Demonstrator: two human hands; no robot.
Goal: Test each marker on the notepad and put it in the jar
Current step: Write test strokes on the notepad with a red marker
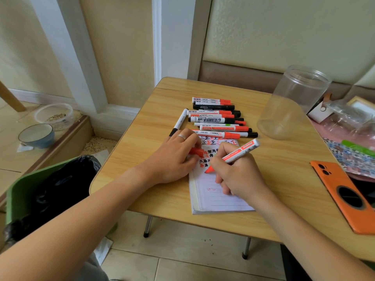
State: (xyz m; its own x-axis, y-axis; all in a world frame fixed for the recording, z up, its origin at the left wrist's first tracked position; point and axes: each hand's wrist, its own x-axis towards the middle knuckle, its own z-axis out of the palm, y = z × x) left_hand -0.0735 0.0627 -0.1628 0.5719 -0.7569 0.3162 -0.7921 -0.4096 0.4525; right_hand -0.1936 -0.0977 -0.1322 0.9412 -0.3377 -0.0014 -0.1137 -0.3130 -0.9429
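A lined notepad lies on the wooden table, its upper part covered with red and black test marks. My right hand grips a red marker like a pen, its red tip touching the page. My left hand rests on the pad's left edge and holds the red cap between its fingers. Several red and black markers lie in a row beyond the pad. An empty clear plastic jar stands at the table's right, apart from both hands.
An orange phone lies at the table's right edge beside patterned paper and plastic wrap. A green bin with a black liner stands left of the table. A blue bowl and a clear container sit on the floor.
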